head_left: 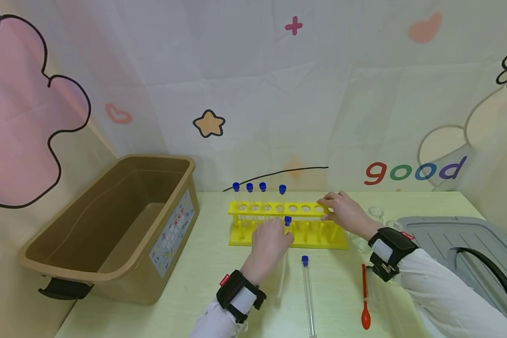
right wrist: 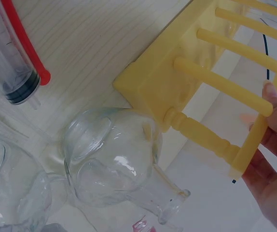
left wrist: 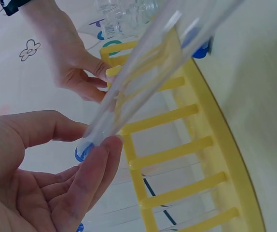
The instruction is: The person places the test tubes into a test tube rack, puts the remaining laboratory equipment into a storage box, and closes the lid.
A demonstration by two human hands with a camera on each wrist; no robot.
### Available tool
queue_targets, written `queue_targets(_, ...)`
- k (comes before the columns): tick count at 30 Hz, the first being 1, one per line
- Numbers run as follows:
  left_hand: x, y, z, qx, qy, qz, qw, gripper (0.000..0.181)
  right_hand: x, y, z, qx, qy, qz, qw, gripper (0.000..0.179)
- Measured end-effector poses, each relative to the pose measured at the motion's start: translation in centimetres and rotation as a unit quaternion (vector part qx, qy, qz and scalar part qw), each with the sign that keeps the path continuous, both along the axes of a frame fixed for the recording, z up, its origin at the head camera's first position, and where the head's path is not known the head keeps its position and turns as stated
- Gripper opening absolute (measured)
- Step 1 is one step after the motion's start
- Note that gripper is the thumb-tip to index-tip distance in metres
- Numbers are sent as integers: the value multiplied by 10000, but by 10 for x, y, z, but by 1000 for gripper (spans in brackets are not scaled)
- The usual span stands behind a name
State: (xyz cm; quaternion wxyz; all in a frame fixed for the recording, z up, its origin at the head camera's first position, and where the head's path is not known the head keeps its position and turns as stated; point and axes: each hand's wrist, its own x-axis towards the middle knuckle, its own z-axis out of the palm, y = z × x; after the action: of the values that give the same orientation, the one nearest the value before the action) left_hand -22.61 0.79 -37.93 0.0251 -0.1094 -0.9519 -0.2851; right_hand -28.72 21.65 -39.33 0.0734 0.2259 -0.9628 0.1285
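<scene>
My left hand (head_left: 272, 244) pinches a clear test tube (left wrist: 143, 72) just below its blue cap (head_left: 288, 219), in front of the yellow test tube rack (head_left: 317, 244). The tube slants down toward me, its lower end nearest. At the rack's right end, my right hand (head_left: 347, 213) grips the upper bar, thumb and fingers around it in the right wrist view. Several blue-capped tubes (head_left: 262, 187) stand in the left holes of the rack. Another capped test tube (head_left: 309, 295) lies on the table, right of the held one.
A brown bin (head_left: 177, 216) stands at the left. Right of the rack are glass flasks (right wrist: 112, 154), a syringe (right wrist: 15, 67) and a red spoon (head_left: 365, 314). A grey lid (head_left: 435, 234) with a black handle (head_left: 490, 267) lies at the far right.
</scene>
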Motion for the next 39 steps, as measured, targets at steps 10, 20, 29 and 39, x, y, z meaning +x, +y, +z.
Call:
queue_targets(10, -7, -1, 19, 174, 560, -94, 9982, 33, 0, 0, 0, -21, -37, -32, 10000, 38)
queue_targets(20, -13, 4, 36, 387, 989, -124, 9943, 15, -1, 1, -2, -37, 39, 17, 10000, 38)
queue_targets(29, -18, 6, 47, 598, 1600, -154, 9852, 16, -1, 1, -2, -111, 77, 77, 9999, 37)
queue_targets(39, -24, 7, 51, 1136, 2618, -197, 9582, 14, 0, 0, -2, -83, 84, 71, 9999, 37)
